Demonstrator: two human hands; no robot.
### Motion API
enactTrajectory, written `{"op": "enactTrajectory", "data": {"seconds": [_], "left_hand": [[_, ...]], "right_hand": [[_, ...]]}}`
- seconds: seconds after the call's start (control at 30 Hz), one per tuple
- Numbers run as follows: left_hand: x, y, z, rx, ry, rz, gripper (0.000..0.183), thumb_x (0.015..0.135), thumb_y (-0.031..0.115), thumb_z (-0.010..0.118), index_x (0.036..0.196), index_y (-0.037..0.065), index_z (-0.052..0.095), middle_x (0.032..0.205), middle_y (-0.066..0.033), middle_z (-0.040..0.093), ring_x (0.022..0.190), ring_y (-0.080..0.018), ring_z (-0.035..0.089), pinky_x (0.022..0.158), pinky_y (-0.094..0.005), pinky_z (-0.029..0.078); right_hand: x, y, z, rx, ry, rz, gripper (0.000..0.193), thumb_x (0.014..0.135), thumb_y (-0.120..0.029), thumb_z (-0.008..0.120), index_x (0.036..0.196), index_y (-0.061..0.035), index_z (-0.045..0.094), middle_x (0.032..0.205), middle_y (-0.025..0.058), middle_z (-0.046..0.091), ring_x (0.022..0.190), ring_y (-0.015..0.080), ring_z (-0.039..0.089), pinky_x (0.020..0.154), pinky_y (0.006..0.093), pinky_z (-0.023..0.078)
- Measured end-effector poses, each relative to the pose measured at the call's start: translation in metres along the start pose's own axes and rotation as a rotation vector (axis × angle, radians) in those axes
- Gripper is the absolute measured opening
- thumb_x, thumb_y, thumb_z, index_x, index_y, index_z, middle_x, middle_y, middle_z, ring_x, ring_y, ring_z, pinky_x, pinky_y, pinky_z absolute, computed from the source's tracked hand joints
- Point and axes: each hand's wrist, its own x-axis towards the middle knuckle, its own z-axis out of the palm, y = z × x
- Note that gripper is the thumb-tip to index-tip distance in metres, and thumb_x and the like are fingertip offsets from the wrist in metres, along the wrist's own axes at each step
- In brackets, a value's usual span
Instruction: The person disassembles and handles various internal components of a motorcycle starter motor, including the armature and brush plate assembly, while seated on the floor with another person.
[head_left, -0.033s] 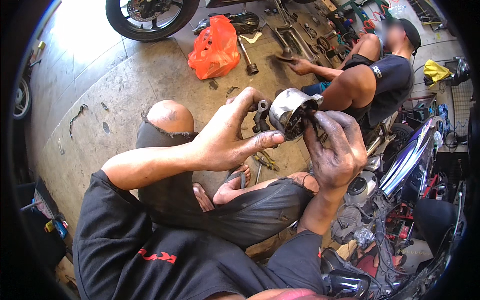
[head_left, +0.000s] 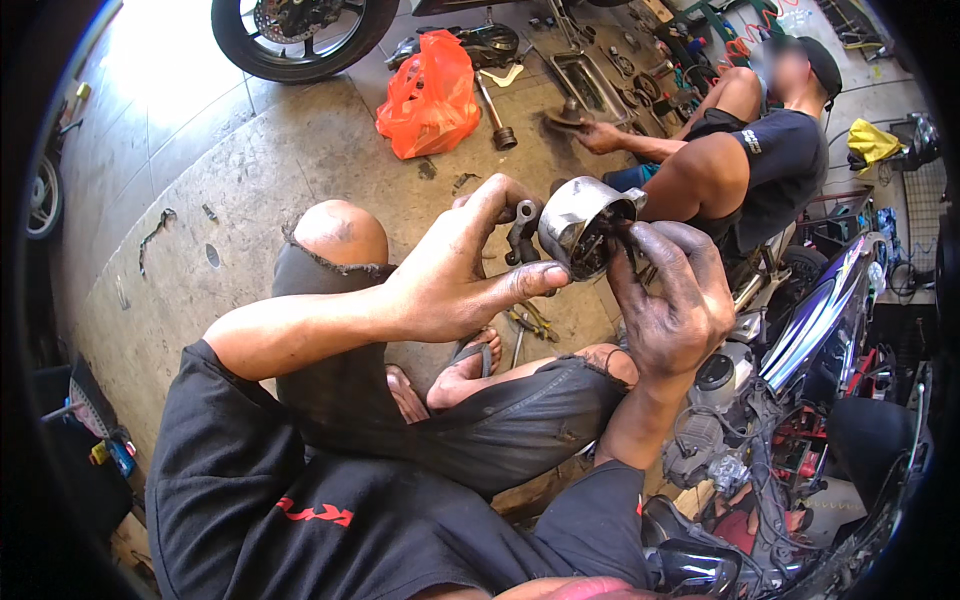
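A cup-shaped silver metal housing (head_left: 577, 222) with a side lug is held up in front of me, its dark hollow side turned toward my right hand. My left hand (head_left: 455, 262) grips it from the left, the thumb along its lower edge and the index finger behind. Beside that index finger is a small metal arm with a round eye (head_left: 523, 222); whether it joins the housing, I cannot tell. My right hand (head_left: 672, 290), blackened with grease, has bent fingers pinched at the housing's open rim. Anything small between those fingertips is hidden.
Pliers (head_left: 540, 323) lie on the floor below my hands. Ahead are an orange plastic bag (head_left: 430, 97), a rod-like metal part (head_left: 497, 118) and a metal tray (head_left: 590, 88). A co-worker (head_left: 780, 155) sits at right, holding a dark part. A dismantled motorcycle (head_left: 730, 430) stands close on my right.
The co-worker's hand and the dark part in it have shifted slightly. My own hands and the metal housing show no visible movement.
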Motion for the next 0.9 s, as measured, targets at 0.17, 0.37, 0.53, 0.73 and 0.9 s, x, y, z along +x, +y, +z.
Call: {"op": "enactTrajectory", "data": {"seconds": [0.17, 0.37, 0.53, 0.73, 0.9], "left_hand": [[0.0003, -0.0018, 0.0013, -0.055, 0.016, 0.002, 0.056, 0.084, 0.040, 0.078, 0.113, 0.000, 0.051, 0.099, -0.0163, 0.057, 0.094, -0.0249, 0.056, 0.085, -0.0377, 0.046], [-0.0004, -0.0024, 0.0040, -0.159, 0.018, -0.024, 0.054, 0.085, 0.040, 0.077, 0.111, 0.000, 0.050, 0.097, -0.0152, 0.057, 0.091, -0.0211, 0.055, 0.083, -0.0357, 0.046], [0.0005, -0.0067, 0.0021, -0.158, 0.025, -0.041, 0.054, 0.086, 0.039, 0.076, 0.110, 0.000, 0.049, 0.096, -0.0155, 0.057, 0.091, -0.0203, 0.055, 0.082, -0.0364, 0.046], [0.0011, -0.0068, 0.0037, -0.135, 0.049, -0.021, 0.054, 0.085, 0.040, 0.077, 0.108, 0.000, 0.050, 0.095, -0.0159, 0.056, 0.089, -0.0209, 0.054, 0.081, -0.0369, 0.045], [0.0022, -0.0048, 0.0028, -0.128, 0.029, -0.027, 0.053, 0.085, 0.039, 0.077, 0.107, 0.000, 0.049, 0.093, -0.0158, 0.056, 0.088, -0.0208, 0.053, 0.081, -0.0363, 0.045]], "right_hand": [[0.0010, 0.0015, 0.0004, 0.008, 0.008, 0.023, 0.032, 0.063, -0.002, 0.082, 0.093, -0.0048, 0.070, 0.088, 0.0088, 0.065, 0.078, 0.0280, 0.065, 0.069, 0.0365, 0.053], [0.0004, 0.0012, 0.0027, 0.042, 0.000, 0.088, 0.030, 0.064, -0.003, 0.081, 0.092, -0.0051, 0.068, 0.088, 0.0094, 0.065, 0.079, 0.0287, 0.066, 0.069, 0.0372, 0.053], [0.0005, 0.0019, 0.0066, 0.059, 0.012, 0.087, 0.032, 0.064, -0.001, 0.080, 0.093, -0.0052, 0.069, 0.090, 0.0096, 0.065, 0.081, 0.0286, 0.066, 0.071, 0.0378, 0.053], [0.0044, -0.0002, 0.0039, 0.051, -0.044, 0.042, 0.040, 0.064, 0.000, 0.080, 0.102, -0.0087, 0.073, 0.092, 0.0083, 0.063, 0.086, 0.0270, 0.061, 0.074, 0.0375, 0.050], [0.0039, -0.0006, 0.0047, -0.010, -0.068, 0.026, 0.038, 0.063, 0.000, 0.080, 0.100, -0.0085, 0.074, 0.090, 0.0077, 0.062, 0.085, 0.0272, 0.059, 0.074, 0.0379, 0.049]]}}
